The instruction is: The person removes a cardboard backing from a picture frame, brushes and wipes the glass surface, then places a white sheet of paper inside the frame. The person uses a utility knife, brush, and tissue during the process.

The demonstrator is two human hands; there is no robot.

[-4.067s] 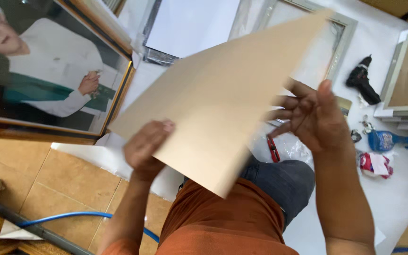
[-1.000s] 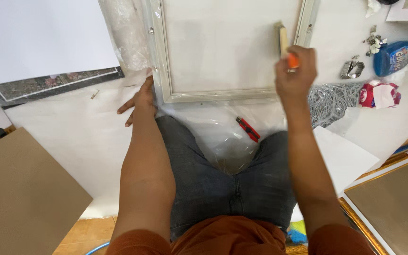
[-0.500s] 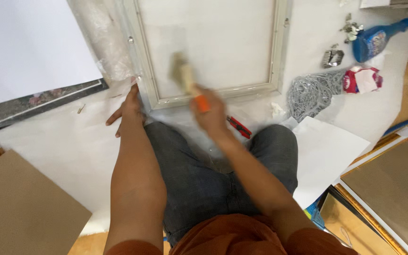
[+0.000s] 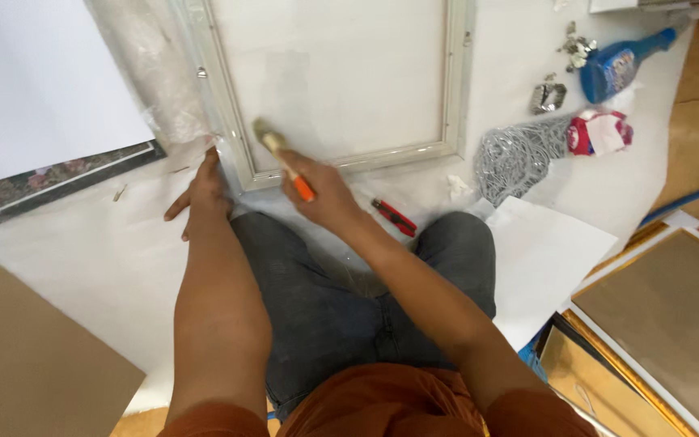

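White paper sheeting (image 4: 82,267) covers the floor where one person sits, legs in dark jeans stretched toward a single pale picture frame (image 4: 455,89) lying flat. Their right hand (image 4: 325,194) is clenched around the orange handle of one brush (image 4: 281,158), whose bristled end rests on the frame's lower left corner. Their left hand (image 4: 200,194) lies spread, fingers loose and gripping nothing, on the paper and touches the frame's outer corner, beside a strip of crumpled clear plastic (image 4: 151,73). One red utility knife (image 4: 394,217) lies just below the frame, near the right knee. To the right sit one grey tangle of wire (image 4: 515,158), one small red-and-white packet (image 4: 600,133), one blue spray bottle (image 4: 620,65) and two small clusters of metal fittings (image 4: 548,95) (too small to count piece by piece). One brown board (image 4: 26,364) lies at lower left, one large white sheet (image 4: 34,81) at upper left over a dark-edged picture (image 4: 50,178), and two gold-edged frames (image 4: 673,324) are stacked at lower right.
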